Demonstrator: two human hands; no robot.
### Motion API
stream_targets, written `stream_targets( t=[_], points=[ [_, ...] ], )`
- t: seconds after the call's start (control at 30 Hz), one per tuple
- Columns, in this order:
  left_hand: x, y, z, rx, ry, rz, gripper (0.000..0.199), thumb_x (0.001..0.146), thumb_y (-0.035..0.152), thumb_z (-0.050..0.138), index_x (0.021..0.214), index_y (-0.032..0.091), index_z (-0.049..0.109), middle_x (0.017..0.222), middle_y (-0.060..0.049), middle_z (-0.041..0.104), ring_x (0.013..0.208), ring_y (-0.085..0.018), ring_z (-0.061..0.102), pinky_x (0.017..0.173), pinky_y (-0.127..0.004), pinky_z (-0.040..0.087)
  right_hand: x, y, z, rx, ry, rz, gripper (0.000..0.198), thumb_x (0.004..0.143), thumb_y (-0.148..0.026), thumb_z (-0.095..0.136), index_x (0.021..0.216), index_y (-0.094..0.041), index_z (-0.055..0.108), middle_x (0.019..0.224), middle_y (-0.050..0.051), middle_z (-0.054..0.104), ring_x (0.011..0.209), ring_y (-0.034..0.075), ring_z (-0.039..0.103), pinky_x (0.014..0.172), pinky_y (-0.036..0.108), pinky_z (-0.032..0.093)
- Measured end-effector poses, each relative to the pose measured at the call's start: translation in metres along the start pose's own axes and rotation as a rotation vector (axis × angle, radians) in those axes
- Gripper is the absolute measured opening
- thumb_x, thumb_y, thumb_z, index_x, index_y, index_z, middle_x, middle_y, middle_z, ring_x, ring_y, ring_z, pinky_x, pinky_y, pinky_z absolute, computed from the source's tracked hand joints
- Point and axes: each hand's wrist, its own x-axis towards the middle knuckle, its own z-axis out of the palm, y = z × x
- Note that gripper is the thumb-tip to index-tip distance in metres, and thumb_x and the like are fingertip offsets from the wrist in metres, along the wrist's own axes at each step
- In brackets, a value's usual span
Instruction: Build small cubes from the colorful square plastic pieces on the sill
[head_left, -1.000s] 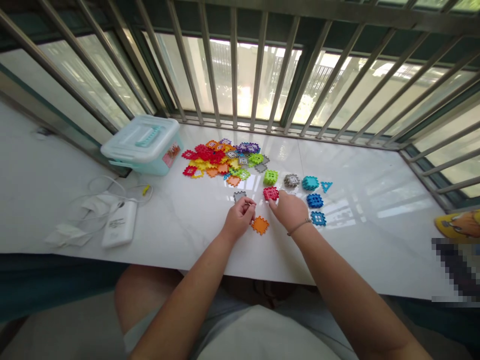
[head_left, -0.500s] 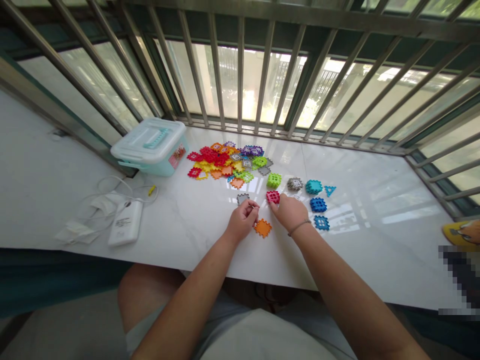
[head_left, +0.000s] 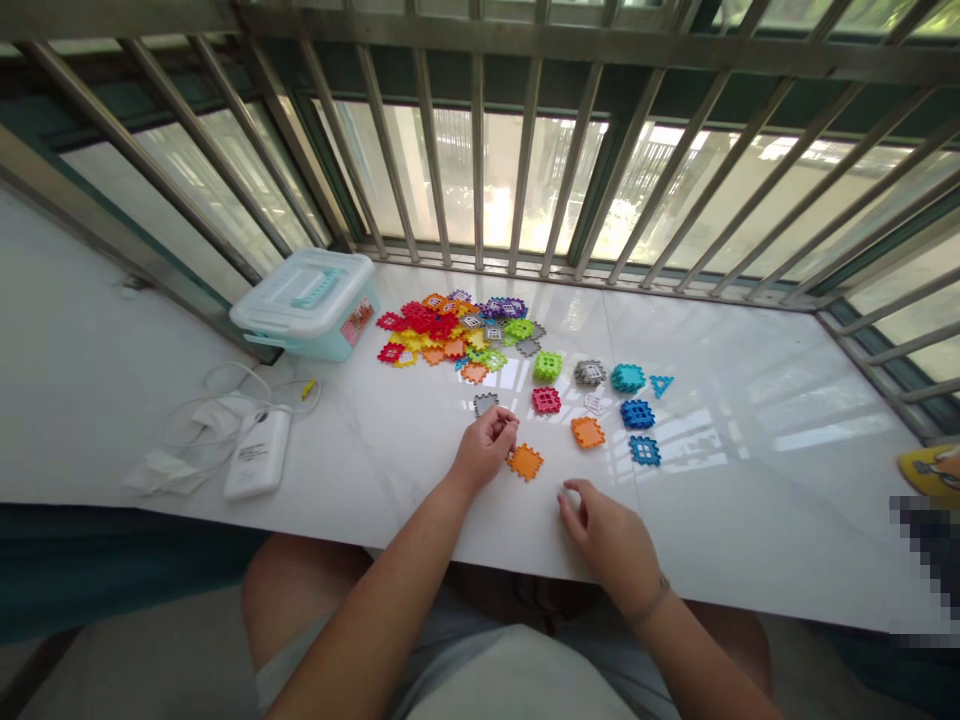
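Note:
My left hand (head_left: 486, 445) rests on the white surface with thumb and fingers pinched together. Whatever it may hold is hidden. Just right of its fingertips lies an orange square notched tile (head_left: 526, 462), and a grey notched tile (head_left: 486, 404) is behind it. My right hand (head_left: 611, 540) hovers near the front edge, loosely curled, thumb and forefinger apart, nothing visible between them. Ahead of it sits an orange tile stack (head_left: 588, 432). Around that are a red stack (head_left: 547, 400), a white tile (head_left: 595, 404), a dark blue stack (head_left: 637, 414) and a blue window tile (head_left: 645, 450).
A mixed pile of tiles (head_left: 431, 325) spreads at the back. Green (head_left: 548, 366), grey (head_left: 590, 372) and teal stacks (head_left: 628, 377) stand near a blue triangle (head_left: 661, 385). Left are a lidded box (head_left: 307, 305), a white power bank (head_left: 257, 453) and cables. Metal bars (head_left: 478, 170) line the window.
My right hand has drawn back from the red stack toward the front edge, uncovering the orange stack and white tile. My left hand stays nearly in place. The view has shifted slightly.

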Motion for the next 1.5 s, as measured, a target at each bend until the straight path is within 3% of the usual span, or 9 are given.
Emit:
stream_targets(
  t=[0.17, 0.4, 0.5, 0.6, 0.73, 0.83, 0.97, 1.2, 1.5],
  points=[
    [-0.004, 0.000, 0.001, 0.084, 0.011, 0.032, 0.029, 0.102, 0.051, 0.063, 0.105, 0.022, 0.064, 0.069, 0.004, 0.064, 0.058, -0.013, 0.057, 0.062, -0.025, 0.048, -0.038, 0.001, 0.027, -0.002, 0.158, -0.065, 0.034, 0.114, -0.039, 0.047, 0.124, -0.021, 0.074, 0.105, 0.010, 0.083, 0.088, 0.022, 0.080, 0.077, 0.030, 0.052],
    [-0.022, 0.009, 0.015, 0.665, 0.028, 0.239, 0.010, 0.099, 0.032, 0.063, 0.102, 0.024, 0.069, 0.075, 0.001, 0.069, 0.065, -0.016, 0.062, 0.068, -0.028, 0.045, -0.016, -0.016, 0.022, -0.068, 0.030, 0.007, 0.036, 0.111, -0.058, 0.056, 0.118, -0.024, 0.067, 0.091, 0.005, 0.081, 0.079, 0.022, 0.078, 0.060, 0.029, 0.037],
    [-0.029, 0.011, 0.019, 0.771, -0.021, 0.295, 0.008, 0.097, 0.028, 0.063, 0.101, 0.024, 0.069, 0.078, -0.001, 0.071, 0.070, -0.018, 0.064, 0.072, -0.029, 0.046, -0.002, -0.024, 0.022, -0.071, 0.006, 0.022, 0.041, 0.108, -0.062, 0.061, 0.123, -0.024, 0.064, 0.090, 0.005, 0.080, 0.078, 0.022, 0.078, 0.058, 0.029, 0.033],
    [-0.038, 0.009, 0.018, 0.717, -0.053, 0.263, 0.009, 0.099, 0.030, 0.063, 0.100, 0.024, 0.070, 0.078, 0.000, 0.072, 0.069, -0.017, 0.065, 0.072, -0.029, 0.048, 0.008, -0.030, 0.025, -0.073, 0.009, 0.042, 0.042, 0.108, -0.061, 0.061, 0.124, -0.023, 0.064, 0.089, 0.005, 0.080, 0.079, 0.022, 0.078, 0.057, 0.029, 0.030],
    [-0.050, 0.005, 0.011, 0.474, -0.022, 0.152, 0.018, 0.103, 0.038, 0.062, 0.100, 0.023, 0.070, 0.079, 0.001, 0.072, 0.069, -0.016, 0.066, 0.068, -0.027, 0.049, 0.010, -0.031, 0.031, -0.059, 0.067, 0.051, 0.029, 0.113, -0.048, 0.055, 0.125, -0.023, 0.066, 0.090, 0.004, 0.080, 0.080, 0.018, 0.078, 0.060, 0.030, 0.029],
    [-0.054, 0.004, 0.006, 0.370, 0.116, 0.112, 0.022, 0.103, 0.043, 0.061, 0.098, 0.023, 0.069, 0.078, 0.001, 0.070, 0.072, -0.017, 0.066, 0.069, -0.027, 0.051, 0.007, -0.029, 0.033, -0.052, 0.087, 0.049, 0.025, 0.115, -0.040, 0.051, 0.125, -0.024, 0.067, 0.089, 0.003, 0.080, 0.078, 0.016, 0.076, 0.062, 0.030, 0.030],
    [-0.053, 0.005, 0.009, 0.479, 0.262, 0.135, 0.017, 0.102, 0.037, 0.061, 0.094, 0.023, 0.067, 0.083, 0.000, 0.071, 0.073, -0.017, 0.066, 0.073, -0.029, 0.052, 0.006, -0.028, 0.034, -0.048, 0.085, 0.045, 0.025, 0.115, -0.037, 0.050, 0.124, -0.023, 0.068, 0.086, 0.003, 0.079, 0.076, 0.015, 0.074, 0.063, 0.030, 0.030],
    [-0.052, 0.001, 0.020, 0.762, 0.064, 0.334, 0.008, 0.099, 0.024, 0.059, 0.096, 0.022, 0.067, 0.089, -0.004, 0.071, 0.085, -0.020, 0.066, 0.083, -0.034, 0.052, 0.007, -0.028, 0.036, -0.041, 0.111, 0.055, 0.023, 0.113, -0.039, 0.055, 0.123, -0.024, 0.069, 0.088, 0.003, 0.080, 0.074, 0.016, 0.073, 0.062, 0.030, 0.030],
    [-0.060, 0.014, 0.014, 0.581, -0.035, 0.204, 0.011, 0.102, 0.030, 0.061, 0.101, 0.024, 0.069, 0.080, 0.002, 0.074, 0.069, -0.014, 0.067, 0.068, -0.027, 0.050, 0.007, -0.028, 0.038, -0.063, 0.124, 0.086, 0.030, 0.116, -0.034, 0.046, 0.133, -0.022, 0.067, 0.100, 0.006, 0.083, 0.079, 0.016, 0.076, 0.066, 0.028, 0.037]
  ],
)
